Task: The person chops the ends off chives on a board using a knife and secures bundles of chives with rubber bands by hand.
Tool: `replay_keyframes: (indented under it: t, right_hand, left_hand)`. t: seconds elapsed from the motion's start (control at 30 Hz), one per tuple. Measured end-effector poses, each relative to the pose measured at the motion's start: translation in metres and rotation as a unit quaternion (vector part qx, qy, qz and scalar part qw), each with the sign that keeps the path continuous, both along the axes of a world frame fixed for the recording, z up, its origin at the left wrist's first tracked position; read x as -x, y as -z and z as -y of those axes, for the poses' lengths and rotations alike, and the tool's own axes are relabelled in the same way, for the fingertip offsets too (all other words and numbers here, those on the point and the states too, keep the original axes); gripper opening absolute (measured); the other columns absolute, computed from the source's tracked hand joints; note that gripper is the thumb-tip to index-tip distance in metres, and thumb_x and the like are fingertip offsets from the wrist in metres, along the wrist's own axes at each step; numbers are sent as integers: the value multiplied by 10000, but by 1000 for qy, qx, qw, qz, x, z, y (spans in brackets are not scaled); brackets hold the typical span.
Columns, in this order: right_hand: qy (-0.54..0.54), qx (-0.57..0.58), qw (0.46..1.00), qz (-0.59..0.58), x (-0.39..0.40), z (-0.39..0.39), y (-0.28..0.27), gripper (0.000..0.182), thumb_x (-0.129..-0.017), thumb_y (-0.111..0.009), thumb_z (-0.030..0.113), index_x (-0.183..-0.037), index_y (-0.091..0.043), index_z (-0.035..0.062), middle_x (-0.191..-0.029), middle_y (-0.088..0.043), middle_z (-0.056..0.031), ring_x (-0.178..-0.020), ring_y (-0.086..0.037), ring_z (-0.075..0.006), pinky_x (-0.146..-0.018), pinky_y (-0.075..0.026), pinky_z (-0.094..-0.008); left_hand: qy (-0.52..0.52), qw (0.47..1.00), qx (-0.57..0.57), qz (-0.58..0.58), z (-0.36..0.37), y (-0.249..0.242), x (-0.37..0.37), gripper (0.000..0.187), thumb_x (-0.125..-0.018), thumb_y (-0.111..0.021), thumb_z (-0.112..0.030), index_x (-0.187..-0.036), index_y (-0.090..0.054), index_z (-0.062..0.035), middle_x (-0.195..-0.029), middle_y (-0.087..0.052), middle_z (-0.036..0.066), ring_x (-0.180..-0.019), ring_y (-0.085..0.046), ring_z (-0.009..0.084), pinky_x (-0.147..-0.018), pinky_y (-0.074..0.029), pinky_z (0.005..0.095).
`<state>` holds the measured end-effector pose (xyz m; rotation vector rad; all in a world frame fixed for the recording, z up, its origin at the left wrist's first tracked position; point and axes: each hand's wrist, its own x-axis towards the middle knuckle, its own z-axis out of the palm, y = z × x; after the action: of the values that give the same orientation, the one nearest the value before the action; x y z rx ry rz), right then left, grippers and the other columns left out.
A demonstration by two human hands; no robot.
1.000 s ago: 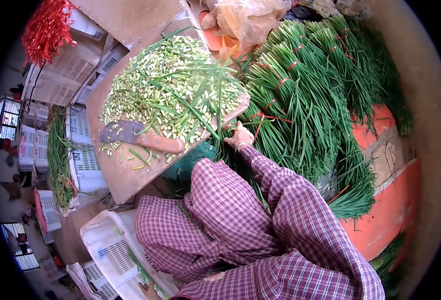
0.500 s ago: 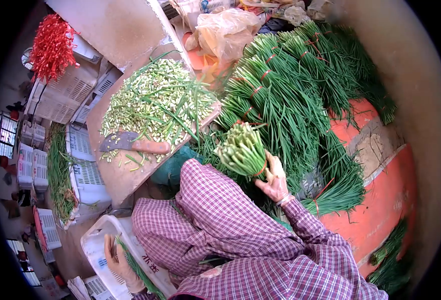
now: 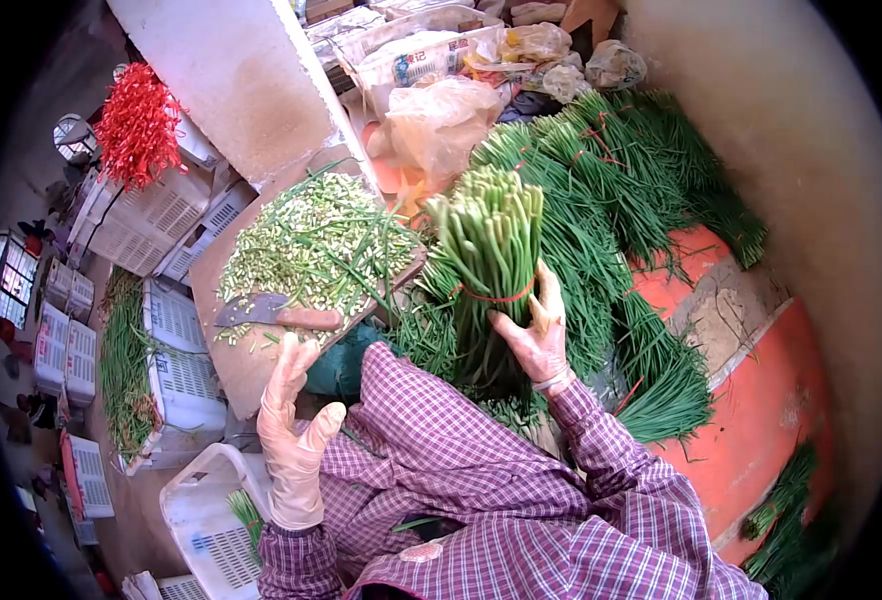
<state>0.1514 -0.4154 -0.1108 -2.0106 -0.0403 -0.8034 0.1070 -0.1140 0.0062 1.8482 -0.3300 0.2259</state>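
My right hand (image 3: 539,335) is closed around the side of a bundle of garlic chives (image 3: 491,240). The bundle stands nearly upright with its pale cut ends on top, and a red band circles it near my fingers. My left hand (image 3: 298,435), in a thin pale glove, is raised with fingers apart and nothing in it. Below it a white plastic basket (image 3: 186,490) holds a small bunch of green stalks (image 3: 248,515). A knife (image 3: 281,312) with a wooden handle lies on the board (image 3: 246,375) beside a heap of chopped stalk ends (image 3: 311,235).
Many banded chive bundles (image 3: 591,200) are piled at the right on an orange sheet (image 3: 751,430). Loose greens (image 3: 126,370) rest on white crates (image 3: 181,385) at the left. Red ties (image 3: 141,125) hang at the upper left. Plastic bags (image 3: 441,120) lie at the back.
My left hand has risen from the basket toward the board, leaving the green stalks behind. My right hand has tipped the chive bundle more upright. The view has shifted slightly.
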Motion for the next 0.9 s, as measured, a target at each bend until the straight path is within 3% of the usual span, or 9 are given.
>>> replay_keyframes:
  t: [0.07,0.2,0.4,0.5,0.6,0.73,0.8,0.83,0.9]
  right_hand:
    - [-25,-9,998,58,-5,-14,-55,703,-715,-779,136,-1328,-529,-101,-1419,-468,-261,-1305,-475,-408,-1127,-372,-450]
    - [-96,5,972,214,-15,-67,-143,740,-734,-769,138,-1376,-485,-99,-1359,-505,-289,-1254,-504,-440,-1086,-403,-460]
    - [-217,-214,905,298,-14,-196,-217,849,-771,-716,91,-1510,-328,-62,-1286,-497,-295,-1164,-510,-462,-1018,-440,-475]
    - [-345,-223,876,252,-4,-239,-192,950,-746,-803,119,-1532,-294,-39,-1339,-469,-280,-1204,-507,-444,-1051,-433,-459]
    - [-556,77,828,-5,12,-250,-122,754,-797,-823,311,-1410,-483,33,-1130,-597,-197,-1094,-615,-389,-931,-497,-477]
    - [-346,174,920,63,-30,-234,-79,284,-911,-686,284,-1099,-697,72,-1026,-700,-117,-970,-677,-317,-843,-548,-406]
    - [-272,213,938,-5,-72,-229,-78,235,-892,-677,260,-1035,-692,74,-929,-688,-159,-900,-683,-328,-772,-556,-438]
    - [-242,246,938,-32,-94,-232,-65,230,-875,-684,252,-1020,-685,74,-908,-681,-176,-874,-683,-341,-754,-556,-458]
    - [-213,324,919,-68,-117,-234,-46,256,-839,-702,259,-993,-673,56,-896,-678,-203,-857,-681,-371,-729,-551,-496]
  left_hand:
    - [63,997,-6,46,18,-18,-18,1053,-770,-885,-305,-1581,-277,-18,-1460,-518,178,-1239,-592,238,-1110,-425,391]
    - [70,994,28,84,50,-72,-42,1023,-746,-915,-223,-1544,-313,-6,-1408,-540,149,-1152,-612,222,-1013,-504,367]
    - [-102,972,96,188,9,-160,-40,610,-759,-838,-42,-1307,-581,29,-1215,-654,104,-1051,-641,176,-950,-527,305]
    - [-138,966,80,201,-24,-193,-19,551,-777,-780,-31,-1285,-576,35,-1160,-667,90,-992,-660,160,-903,-542,294]
    - [-150,982,-26,108,-82,-227,0,556,-788,-749,-17,-1304,-546,29,-1142,-676,87,-933,-676,137,-859,-552,270]
    - [-117,989,-90,22,-128,-220,-6,668,-731,-782,-4,-1349,-531,25,-1183,-681,98,-993,-678,161,-911,-538,284]
    - [-87,984,-152,-18,-164,-188,-23,841,-674,-844,-80,-1433,-489,-1,-1239,-677,107,-1110,-654,191,-1016,-486,310]
    - [-101,944,-312,-15,-186,-172,-39,949,-613,-870,-120,-1464,-465,-11,-1238,-685,114,-1131,-648,198,-1049,-457,308]
    - [-55,948,-308,-64,-190,-128,-53,1008,-566,-880,-154,-1475,-461,-30,-1213,-700,129,-1132,-654,218,-1041,-464,320]
